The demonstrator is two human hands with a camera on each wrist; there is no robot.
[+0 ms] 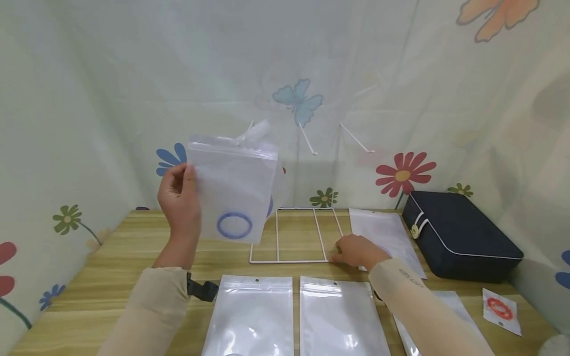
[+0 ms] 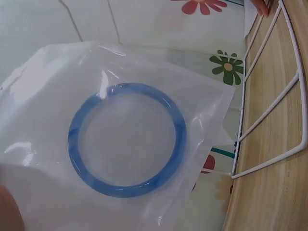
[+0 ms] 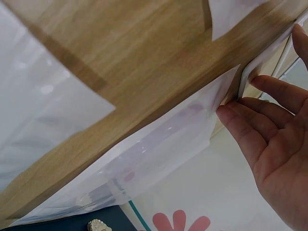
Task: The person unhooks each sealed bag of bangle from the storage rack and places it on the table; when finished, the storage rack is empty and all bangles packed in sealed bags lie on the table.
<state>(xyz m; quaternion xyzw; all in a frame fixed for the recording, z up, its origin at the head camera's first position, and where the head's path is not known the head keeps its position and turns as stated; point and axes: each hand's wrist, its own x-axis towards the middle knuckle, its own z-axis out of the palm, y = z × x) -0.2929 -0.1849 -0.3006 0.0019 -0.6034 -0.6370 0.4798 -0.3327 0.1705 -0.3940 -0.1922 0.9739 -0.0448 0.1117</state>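
Observation:
My left hand [image 1: 180,202] pinches the left edge of a clear zip bag [image 1: 236,183], raised upright above the table. A blue bangle [image 2: 127,139] lies in the bag's lower part. The bag's top overlaps the left prong of a white wire display rack [image 1: 289,261], and a rolled white piece [image 1: 259,130] shows there. At the rack's front right corner, my right hand [image 1: 358,251] holds the base wire between thumb and fingers, also seen in the right wrist view. Two bare prongs, a middle prong [image 1: 308,139] and a right prong [image 1: 356,137], jut out above.
Two flat zip bags, a left one [image 1: 256,311] and a right one [image 1: 340,316], lie in front. Another bag [image 1: 383,230] sits behind my right hand, beside a dark blue case [image 1: 460,235]. A small packet [image 1: 500,311] with a red ring lies far right.

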